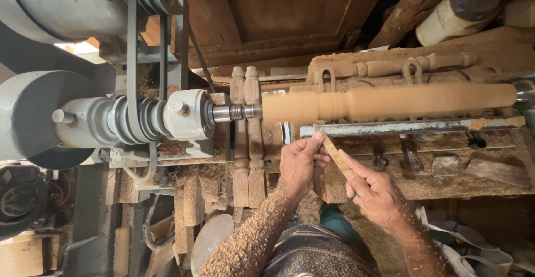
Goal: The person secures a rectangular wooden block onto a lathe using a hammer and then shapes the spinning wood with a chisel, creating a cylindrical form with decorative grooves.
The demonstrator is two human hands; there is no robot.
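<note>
Head cam: both hands, left hand [299, 163] and right hand [374, 193], pinch a wooden stick [336, 153] on the tool rest [412, 126] below the spinning spindle [390, 101]. I'd brace firmly and feed gently.

Warm, fairly even daylight fills the workshop, strongest at a bright patch of sky [78, 47] at upper left that is blown out to white. The turned wooden spindle [390, 101] is smeared by motion blur, its edges soft, while the left hand [300, 163] and right hand [374, 193] stay sharp. The corners fall darker, deepest at lower left. Straight lines bow slightly toward the frame edges.
</note>
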